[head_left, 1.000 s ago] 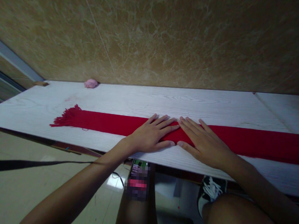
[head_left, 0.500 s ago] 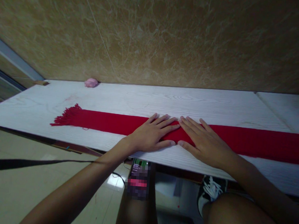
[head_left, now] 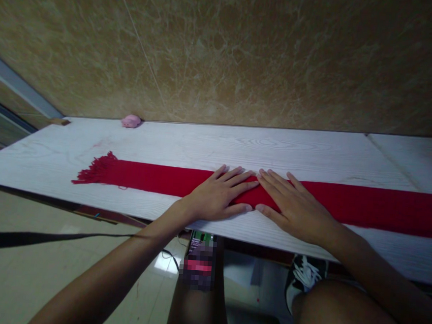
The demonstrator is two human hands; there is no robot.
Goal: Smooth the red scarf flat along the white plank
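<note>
A long red scarf [head_left: 151,178] lies flat in a narrow strip along the white wood-grain table [head_left: 187,145]. Its fringed end is bunched at the left, while the other end runs out of view at the right. My left hand [head_left: 219,194] rests palm down on the middle of the scarf, fingers spread. Close beside it, my right hand [head_left: 290,204] also presses flat on the cloth, fingers stretched toward the far edge. The two hands' fingertips nearly meet. Neither hand grips the fabric.
A small pink pig figure [head_left: 131,121] sits at the back left against the marbled wall [head_left: 223,59]. A phone [head_left: 199,249], partly blurred, lies on my leg below the table edge. A black strap [head_left: 55,237] crosses at lower left.
Both hands stay flat in nearly the same place on the scarf. The view has shifted very slightly, and a bit of something red now shows at the far right edge.
</note>
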